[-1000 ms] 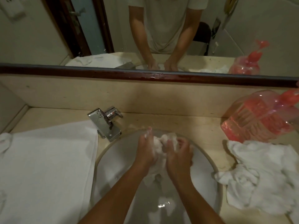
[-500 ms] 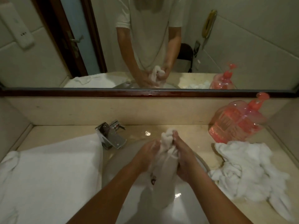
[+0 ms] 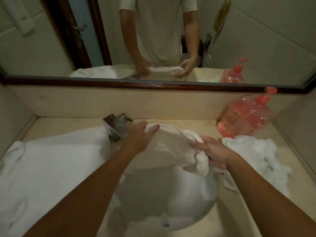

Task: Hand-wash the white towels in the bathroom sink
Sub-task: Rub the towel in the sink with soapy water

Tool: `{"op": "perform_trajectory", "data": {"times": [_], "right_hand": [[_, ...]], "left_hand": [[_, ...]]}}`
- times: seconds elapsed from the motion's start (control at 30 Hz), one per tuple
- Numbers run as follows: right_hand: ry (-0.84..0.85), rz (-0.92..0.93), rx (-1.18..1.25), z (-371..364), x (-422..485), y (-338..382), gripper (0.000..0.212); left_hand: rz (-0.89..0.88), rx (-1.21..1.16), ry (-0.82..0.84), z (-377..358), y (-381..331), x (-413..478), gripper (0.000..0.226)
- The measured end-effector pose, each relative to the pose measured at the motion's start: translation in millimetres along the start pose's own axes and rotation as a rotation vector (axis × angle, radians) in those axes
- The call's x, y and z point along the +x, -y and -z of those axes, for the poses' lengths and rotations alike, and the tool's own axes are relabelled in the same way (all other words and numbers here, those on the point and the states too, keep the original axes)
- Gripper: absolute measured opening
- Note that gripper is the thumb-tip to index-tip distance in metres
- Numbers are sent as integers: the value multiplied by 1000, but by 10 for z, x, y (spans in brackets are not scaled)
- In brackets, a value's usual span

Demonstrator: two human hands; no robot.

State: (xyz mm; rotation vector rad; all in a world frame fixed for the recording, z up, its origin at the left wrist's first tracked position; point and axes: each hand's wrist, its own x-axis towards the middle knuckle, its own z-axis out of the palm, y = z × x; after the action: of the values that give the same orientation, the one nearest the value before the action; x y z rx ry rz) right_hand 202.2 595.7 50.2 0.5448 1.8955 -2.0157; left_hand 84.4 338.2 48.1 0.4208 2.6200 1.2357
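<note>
I hold a wet white towel (image 3: 171, 147) stretched out above the round white sink (image 3: 171, 202). My left hand (image 3: 140, 135) grips its far left corner near the faucet (image 3: 118, 125). My right hand (image 3: 212, 151) grips the bunched right end over the sink's right rim. The cloth hangs between both hands and hides the back of the basin. A large white towel (image 3: 51, 177) lies flat on the counter to the left. A crumpled white towel (image 3: 253, 156) lies on the counter to the right.
A pink transparent bottle (image 3: 244, 117) lies tilted at the back right of the counter (image 3: 68, 124). A mirror (image 3: 153, 40) with a dark frame runs along the wall behind and reflects my arms and the towel. Walls close in both sides.
The towel was bunched upright between both hands over the sink. My hands have moved apart, left towards the faucet and right towards the rim, spreading the cloth out wide.
</note>
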Motion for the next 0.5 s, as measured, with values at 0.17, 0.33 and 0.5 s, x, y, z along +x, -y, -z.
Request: {"op": "perform_trajectory", "data": {"times": [0.17, 0.33, 0.5], "right_hand": [[-143, -3, 153, -274, 321, -421, 28], [-256, 26, 4, -924, 696, -861, 28], [-375, 140, -152, -955, 720, -732, 27]], "left_hand": [[310, -222, 47, -585, 314, -180, 57], [545, -415, -17, -1302, 382, -155, 61], [534, -572, -99, -1419, 96, -188, 38]]}}
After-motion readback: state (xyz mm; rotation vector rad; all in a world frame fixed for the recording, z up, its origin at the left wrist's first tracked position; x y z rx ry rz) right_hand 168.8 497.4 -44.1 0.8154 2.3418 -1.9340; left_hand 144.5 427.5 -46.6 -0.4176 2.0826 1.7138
